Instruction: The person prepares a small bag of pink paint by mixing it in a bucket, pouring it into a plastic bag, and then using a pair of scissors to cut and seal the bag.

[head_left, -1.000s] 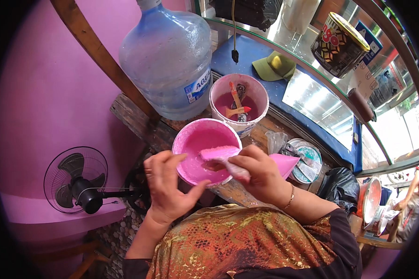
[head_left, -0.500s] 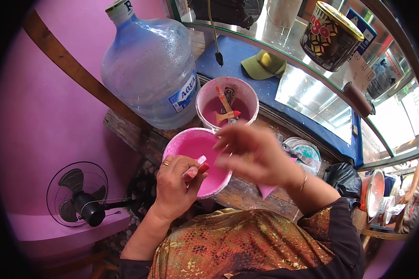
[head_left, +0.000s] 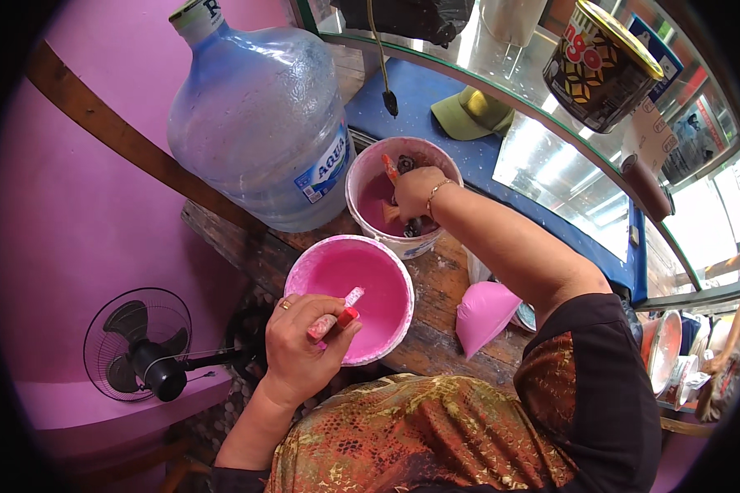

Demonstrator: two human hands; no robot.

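Observation:
Over the near rim of the pink paint bucket [head_left: 294, 275], my left hand [head_left: 296, 349] is closed around paint-smeared brush handles, one with a red end. A whitish-pink stick-like end pokes up past its fingers. My right arm reaches to the far bucket [head_left: 353, 185], which holds thinner-looking pink liquid. Inside it my right hand [head_left: 422, 191] is closed with fingers pointing down, at a paintbrush [head_left: 390, 212] and dark, round-looking objects. What lies between those fingers is hidden. Another orange-handled brush [head_left: 390, 168] leans beside the hand.
A large water jug [head_left: 259, 123] stands left of the far bucket on the wooden bench [head_left: 436, 304]. A pink plastic bag [head_left: 487, 316] lies at right. Behind are a green cap [head_left: 473, 113] and a glass case holding a black tub [head_left: 600, 70]. A fan [head_left: 144, 353] is at left.
My right hand has moved from above the near bucket into the far one. My left hand stays over the near bucket with the brush handles, slightly lower.

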